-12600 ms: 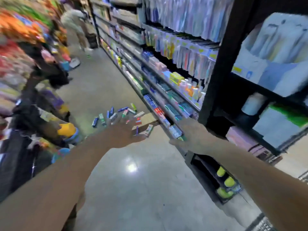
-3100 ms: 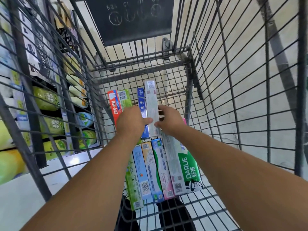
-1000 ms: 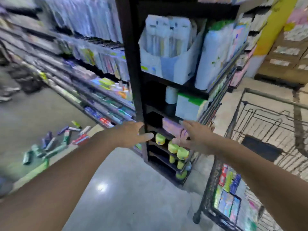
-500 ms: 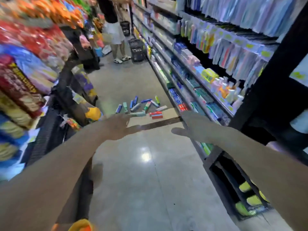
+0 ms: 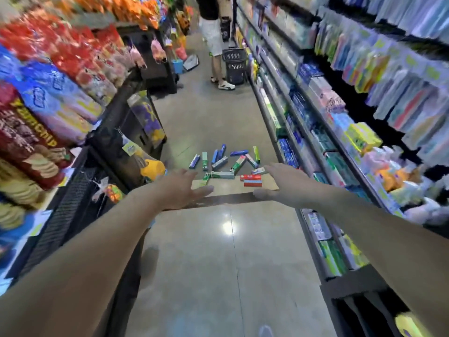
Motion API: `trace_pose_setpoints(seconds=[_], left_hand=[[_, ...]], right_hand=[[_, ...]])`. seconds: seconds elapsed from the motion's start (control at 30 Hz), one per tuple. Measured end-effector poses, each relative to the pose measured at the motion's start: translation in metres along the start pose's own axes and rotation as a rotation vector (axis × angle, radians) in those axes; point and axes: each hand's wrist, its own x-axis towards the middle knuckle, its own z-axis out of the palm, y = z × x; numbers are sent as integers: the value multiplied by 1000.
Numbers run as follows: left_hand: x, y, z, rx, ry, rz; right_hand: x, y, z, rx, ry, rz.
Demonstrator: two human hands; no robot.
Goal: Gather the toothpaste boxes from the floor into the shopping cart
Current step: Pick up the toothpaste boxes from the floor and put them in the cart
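Observation:
Several toothpaste boxes lie scattered on the aisle floor ahead, in blue, green, white and red, some on a brown cardboard sheet. A red box pair lies nearest on the cardboard. My left hand and my right hand are both stretched forward, fingers apart, holding nothing, well short of the boxes. The shopping cart is out of view.
Snack shelves line the left side and toiletry shelves line the right. A person stands farther down the aisle beside a black basket. The glossy floor runs between me and the boxes.
The view has swung from the cart and shelf end to the aisle. The boxes on the floor are now nearer and centred. Both hands remain held out.

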Motion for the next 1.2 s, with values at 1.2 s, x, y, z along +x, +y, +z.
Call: trace_pose_setpoints(seconds=[1.2], left_hand=[[663, -68, -126, 33, -99, 212]], right_hand=[[601, 179, -100, 111, -119, 120]])
